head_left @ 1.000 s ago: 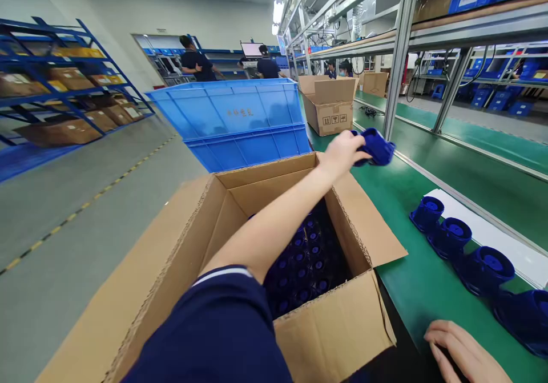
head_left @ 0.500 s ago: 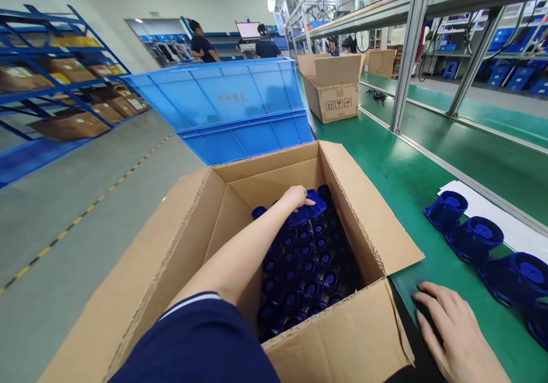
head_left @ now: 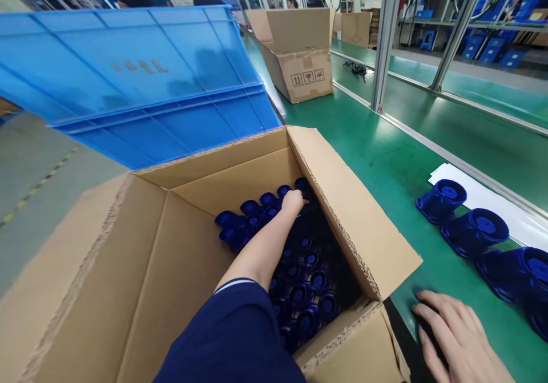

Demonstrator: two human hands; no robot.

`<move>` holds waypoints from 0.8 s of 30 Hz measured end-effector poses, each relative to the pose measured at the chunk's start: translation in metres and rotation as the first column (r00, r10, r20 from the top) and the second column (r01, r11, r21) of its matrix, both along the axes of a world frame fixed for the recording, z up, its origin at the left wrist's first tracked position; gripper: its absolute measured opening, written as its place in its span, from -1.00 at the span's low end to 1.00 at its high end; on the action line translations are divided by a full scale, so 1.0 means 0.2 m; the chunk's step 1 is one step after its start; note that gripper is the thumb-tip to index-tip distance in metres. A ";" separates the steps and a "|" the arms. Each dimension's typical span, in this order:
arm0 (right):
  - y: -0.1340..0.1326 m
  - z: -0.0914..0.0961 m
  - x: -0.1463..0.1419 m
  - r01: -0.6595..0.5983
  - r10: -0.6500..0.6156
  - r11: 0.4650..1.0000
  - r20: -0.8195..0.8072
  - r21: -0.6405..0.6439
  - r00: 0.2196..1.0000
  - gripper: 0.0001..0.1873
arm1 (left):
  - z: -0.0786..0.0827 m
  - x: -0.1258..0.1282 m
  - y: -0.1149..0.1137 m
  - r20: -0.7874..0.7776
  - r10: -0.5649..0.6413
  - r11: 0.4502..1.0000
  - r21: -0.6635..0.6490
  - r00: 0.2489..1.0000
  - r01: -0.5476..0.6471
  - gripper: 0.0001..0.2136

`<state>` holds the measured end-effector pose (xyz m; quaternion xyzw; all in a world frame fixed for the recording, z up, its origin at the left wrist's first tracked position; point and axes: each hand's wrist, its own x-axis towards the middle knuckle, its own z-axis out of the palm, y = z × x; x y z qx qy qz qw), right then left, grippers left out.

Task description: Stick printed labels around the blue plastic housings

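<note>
An open cardboard box [head_left: 355,223] stands in front of me, packed with several dark blue plastic parts [head_left: 306,280]. My left hand [head_left: 293,201] reaches deep into the box at its far side, fingers bent down onto the parts there; what they grip, if anything, is hidden. My right hand [head_left: 458,337] lies flat with fingers spread on the green bench [head_left: 385,160] beside the box's near right corner. A row of the same blue parts [head_left: 475,232] lies on the bench to the right, partly on white paper [head_left: 500,203].
A large blue plastic crate [head_left: 141,80] stands just behind the box. Farther along the bench sits another open cardboard box [head_left: 299,57]. Metal frame posts [head_left: 385,35] rise at the right. Other people work in the far background.
One second ago my left hand held a blue part above the bench; it then went down into the box and now rests on the packed parts. My view has moved closer and lower.
</note>
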<state>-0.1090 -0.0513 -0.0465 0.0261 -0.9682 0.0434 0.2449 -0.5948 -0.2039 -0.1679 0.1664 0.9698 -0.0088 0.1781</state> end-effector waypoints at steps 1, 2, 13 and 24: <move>0.00 0.00 0.00 -0.002 0.002 1.000 0.000 0.002 1.000 -0.73 | -0.02 0.00 0.00 -0.022 0.004 1.000 0.005 1.000 -0.004 -0.67; 0.00 0.00 -0.01 -0.003 0.003 1.000 0.000 0.002 1.000 -0.74 | -0.04 0.00 -0.01 -0.045 0.010 1.000 0.012 0.999 -0.010 -0.66; -0.01 0.02 -0.01 0.002 -0.001 0.999 0.029 -0.037 1.000 -0.77 | -0.21 -0.02 -0.02 -0.135 0.064 0.997 0.055 0.989 -0.057 -0.60; -0.01 0.01 0.00 0.020 -0.016 0.997 0.051 -0.073 0.999 -0.75 | -0.27 -0.01 -0.22 -0.219 0.076 0.991 0.127 0.973 -0.049 -0.58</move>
